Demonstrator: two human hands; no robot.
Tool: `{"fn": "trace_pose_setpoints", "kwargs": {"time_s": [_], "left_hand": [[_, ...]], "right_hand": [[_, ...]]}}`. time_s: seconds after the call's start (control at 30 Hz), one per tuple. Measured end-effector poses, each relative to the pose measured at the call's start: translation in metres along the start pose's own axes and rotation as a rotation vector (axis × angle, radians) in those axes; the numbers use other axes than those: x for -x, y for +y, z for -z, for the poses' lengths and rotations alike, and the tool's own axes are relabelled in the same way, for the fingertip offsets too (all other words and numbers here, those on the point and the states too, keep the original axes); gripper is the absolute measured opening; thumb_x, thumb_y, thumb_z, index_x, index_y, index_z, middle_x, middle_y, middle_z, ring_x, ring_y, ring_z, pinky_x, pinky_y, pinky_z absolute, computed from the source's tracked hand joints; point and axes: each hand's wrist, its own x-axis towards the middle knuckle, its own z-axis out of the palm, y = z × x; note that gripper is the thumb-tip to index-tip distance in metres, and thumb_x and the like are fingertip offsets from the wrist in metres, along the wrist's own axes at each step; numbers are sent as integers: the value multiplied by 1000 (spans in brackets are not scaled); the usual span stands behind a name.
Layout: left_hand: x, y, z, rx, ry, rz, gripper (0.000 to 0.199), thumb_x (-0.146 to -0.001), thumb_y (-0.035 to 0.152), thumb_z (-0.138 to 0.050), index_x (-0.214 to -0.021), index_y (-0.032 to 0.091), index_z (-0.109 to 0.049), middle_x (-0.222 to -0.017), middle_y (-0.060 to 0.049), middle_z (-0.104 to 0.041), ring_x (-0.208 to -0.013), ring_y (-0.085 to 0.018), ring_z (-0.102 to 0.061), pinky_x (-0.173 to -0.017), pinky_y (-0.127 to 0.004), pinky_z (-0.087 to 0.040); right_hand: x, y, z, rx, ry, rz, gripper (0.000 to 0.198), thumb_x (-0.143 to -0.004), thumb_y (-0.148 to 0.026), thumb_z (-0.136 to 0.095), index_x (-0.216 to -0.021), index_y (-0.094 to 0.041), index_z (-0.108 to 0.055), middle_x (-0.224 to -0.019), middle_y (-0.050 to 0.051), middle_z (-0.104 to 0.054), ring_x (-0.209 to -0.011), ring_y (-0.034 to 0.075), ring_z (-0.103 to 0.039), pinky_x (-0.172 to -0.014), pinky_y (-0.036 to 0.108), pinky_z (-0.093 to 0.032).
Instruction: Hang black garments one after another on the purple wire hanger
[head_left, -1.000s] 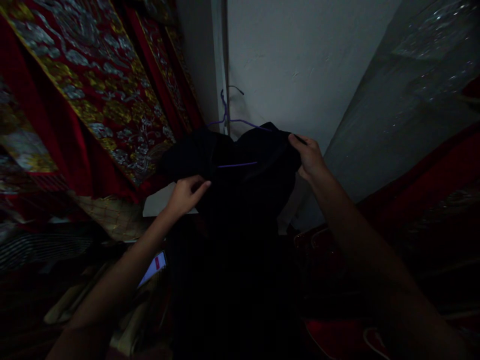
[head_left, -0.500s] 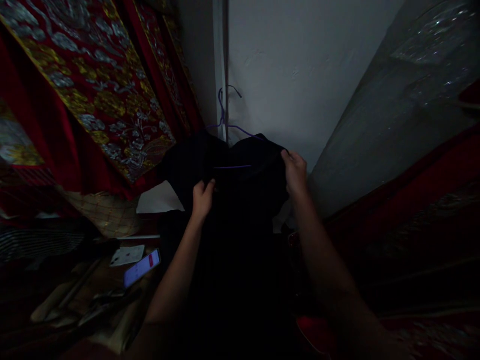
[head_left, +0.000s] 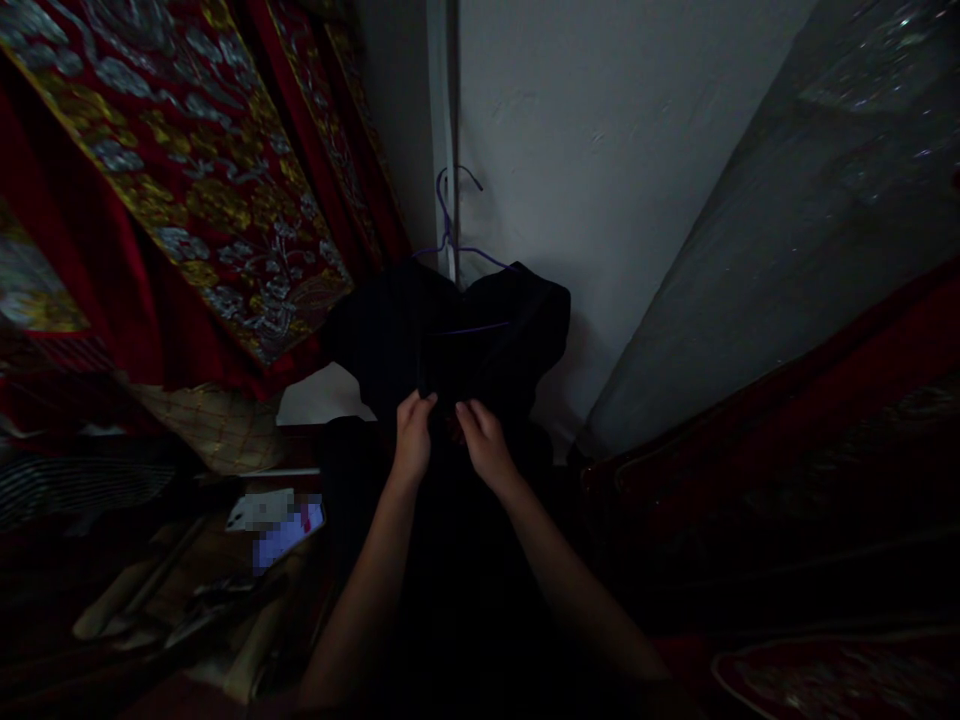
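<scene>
A dark short-sleeved garment (head_left: 382,320), perhaps a shirt or dress, hangs on a thin purple hanger (head_left: 480,252) against the wall. Its neck is spread wide, and the hanger's lower bar shows inside. My left hand (head_left: 413,435) pinches the left front edge of the garment below the neck. Close beside it, my right hand (head_left: 484,437) is closed on the right front edge, a small gap between the two. The garment's lower part is lost in darkness.
Red embroidered cloth (head_left: 217,190) hangs at the left. Two phones lie low at the left, one pale (head_left: 259,510), one with a lit screen (head_left: 289,535). A translucent plastic cover (head_left: 757,220) slopes down at the right above red cloth (head_left: 810,370).
My right hand has moved from the garment's right shoulder down and left to its front, near my left hand. My left hand has lowered slightly. The right sleeve now hangs loose.
</scene>
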Motion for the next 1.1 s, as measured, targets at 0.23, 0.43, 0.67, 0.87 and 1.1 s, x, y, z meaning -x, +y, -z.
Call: {"fn": "trace_pose_setpoints", "kwargs": {"time_s": [0.23, 0.43, 0.67, 0.87, 1.1], "left_hand": [[8, 5, -15, -36, -44, -13, 29, -81, 42, -70, -72, 19, -55, -66, 4, -52, -63, -11, -52, -61, -22, -43], [13, 5, -20, -108, -148, -67, 24, -89, 36, -60, -73, 19, -56, -69, 2, -54, -68, -13, -53, -69, -24, -44], [19, -14, -19, -214, -221, -160, 24, -72, 8, -56, -92, 20, -58, -87, -1, -60, -84, -16, -58, -79, -27, -46], [23, -20, -12, -454, -262, -243, 35, -74, 10, -63, -107, 20, -59, -101, -4, -66, -96, -20, -63, -88, -31, -47], [25, -26, -15, -492, -67, -278, 6, -82, 23, -63, -86, 18, -65, -81, -2, -68, -78, -18, -64, -74, -28, -48]], "right_hand": [[5, -16, 5, -43, 77, 47, 34, -93, -49, -54, -73, -22, -52, -61, -4, -49, -56, 13, -48, -53, 25, -38], [15, -12, 6, -106, 170, 12, 31, -92, -46, -57, -73, -21, -54, -59, -4, -51, -52, 11, -48, -51, 24, -38], [20, -8, 10, -102, 218, 11, 30, -91, -45, -56, -73, -21, -53, -60, -4, -49, -54, 12, -45, -51, 24, -38], [16, -17, 8, -81, 205, -37, 30, -89, -44, -56, -68, -22, -51, -58, -3, -47, -54, 12, -43, -53, 26, -36], [10, -23, 11, -81, 81, -109, 34, -86, -48, -58, -65, -23, -49, -55, -4, -44, -51, 12, -40, -51, 26, -33]]}}
